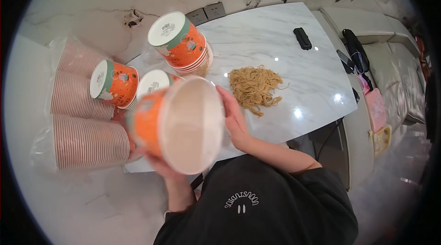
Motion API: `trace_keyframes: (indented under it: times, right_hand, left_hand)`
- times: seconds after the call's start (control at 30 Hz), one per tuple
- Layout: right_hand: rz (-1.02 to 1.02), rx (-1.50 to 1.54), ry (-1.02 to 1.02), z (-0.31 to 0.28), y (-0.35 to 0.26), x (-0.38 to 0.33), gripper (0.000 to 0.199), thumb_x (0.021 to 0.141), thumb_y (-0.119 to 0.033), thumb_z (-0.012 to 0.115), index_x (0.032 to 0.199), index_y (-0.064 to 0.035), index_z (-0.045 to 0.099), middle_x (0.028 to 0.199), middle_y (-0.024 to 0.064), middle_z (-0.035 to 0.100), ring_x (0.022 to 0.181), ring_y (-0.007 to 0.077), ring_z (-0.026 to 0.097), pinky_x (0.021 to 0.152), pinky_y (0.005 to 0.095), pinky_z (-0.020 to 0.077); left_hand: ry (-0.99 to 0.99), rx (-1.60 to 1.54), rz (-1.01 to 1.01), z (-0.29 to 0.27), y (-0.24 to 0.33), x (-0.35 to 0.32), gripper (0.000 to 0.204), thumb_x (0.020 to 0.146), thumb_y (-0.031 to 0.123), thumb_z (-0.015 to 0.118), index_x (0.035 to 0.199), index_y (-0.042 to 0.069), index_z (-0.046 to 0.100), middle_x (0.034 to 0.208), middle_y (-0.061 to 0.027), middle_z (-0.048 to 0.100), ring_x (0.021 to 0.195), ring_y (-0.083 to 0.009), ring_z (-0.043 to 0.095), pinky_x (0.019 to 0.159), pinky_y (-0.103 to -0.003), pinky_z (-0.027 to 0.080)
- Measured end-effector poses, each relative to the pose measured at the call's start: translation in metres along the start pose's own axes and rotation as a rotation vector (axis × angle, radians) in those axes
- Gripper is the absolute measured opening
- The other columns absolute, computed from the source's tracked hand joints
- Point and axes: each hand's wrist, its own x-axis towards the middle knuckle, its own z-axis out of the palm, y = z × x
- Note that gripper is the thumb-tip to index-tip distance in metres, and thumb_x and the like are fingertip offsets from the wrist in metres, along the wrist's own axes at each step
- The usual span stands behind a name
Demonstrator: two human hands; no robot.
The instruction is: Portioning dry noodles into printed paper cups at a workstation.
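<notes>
Between my two hands, a large orange paper bucket (190,128) is tilted with its white open mouth toward me, slightly blurred. My left hand (164,166) is closed round its lower left side, the fingers partly hidden behind the wall. At the right, my right hand (234,118) is closed against the rim, its fingertips reaching behind it. Just beyond stand upturned buckets of the same kind: a nested stack (181,42), a shorter orange bucket group (117,84) and a partly covered bucket (154,82). To the right of my right hand lies a heap of tan stringy strands (256,88).
Long nested rows of paper buckets (92,141) in clear plastic lie at the left. A black case (302,38) rests on the marble-patterned table (257,24). Wall sockets (206,14) sit behind. A pale sofa (390,75) with a phone (345,61) and pink pouch (375,109) stands right.
</notes>
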Motion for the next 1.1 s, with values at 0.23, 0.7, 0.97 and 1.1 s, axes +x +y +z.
trace_keyframes:
  times: [0.23, 0.7, 0.97, 1.1]
  right_hand:
    - [0.274, -0.286, 0.211, -0.050, 0.003, -0.024, 0.053, 0.097, 0.004, 0.039, 0.150, 0.0011, 0.045, 0.142, 0.0136, 0.059, 0.130, 0.0184, 0.055, 0.111, 0.0311, 0.0412]
    - [0.148, -1.645, 0.031, -0.113, -0.009, 0.036, 0.012, 0.084, -0.011, 0.074, 0.094, -0.0050, 0.075, 0.092, 0.0126, 0.067, 0.090, 0.0341, 0.063, 0.079, 0.0437, 0.0508]
    - [0.131, -0.847, -0.032, -0.054, -0.085, 0.042, 0.010, 0.091, -0.009, 0.070, 0.098, -0.0018, 0.073, 0.088, 0.0120, 0.067, 0.082, 0.0307, 0.063, 0.074, 0.0400, 0.0504]
    - [0.076, -1.126, -0.010, -0.069, -0.084, 0.049, 0.010, 0.091, -0.009, 0.071, 0.098, -0.0009, 0.071, 0.090, 0.0123, 0.063, 0.081, 0.0300, 0.062, 0.073, 0.0384, 0.0504]
  left_hand:
    - [0.384, 0.727, -0.387, -0.083, -0.089, -0.032, 0.054, 0.106, 0.030, 0.055, 0.153, 0.007, 0.038, 0.149, -0.0095, 0.051, 0.134, -0.0241, 0.052, 0.111, -0.039, 0.044]
    - [0.266, 0.925, -0.096, -0.038, -0.036, -0.007, 0.043, 0.102, 0.005, 0.058, 0.143, 0.000, 0.046, 0.140, -0.0118, 0.055, 0.123, -0.0214, 0.058, 0.103, -0.033, 0.048]
    - [0.032, 1.234, 0.187, 0.023, -0.021, -0.001, 0.041, 0.094, -0.002, 0.065, 0.135, 0.001, 0.057, 0.138, -0.0113, 0.057, 0.095, -0.0124, 0.064, 0.085, -0.027, 0.053]
    - [-0.102, 1.108, 0.115, 0.060, -0.038, 0.008, 0.035, 0.092, -0.005, 0.065, 0.127, 0.001, 0.064, 0.128, -0.0088, 0.062, 0.080, -0.0073, 0.060, 0.077, -0.023, 0.050]
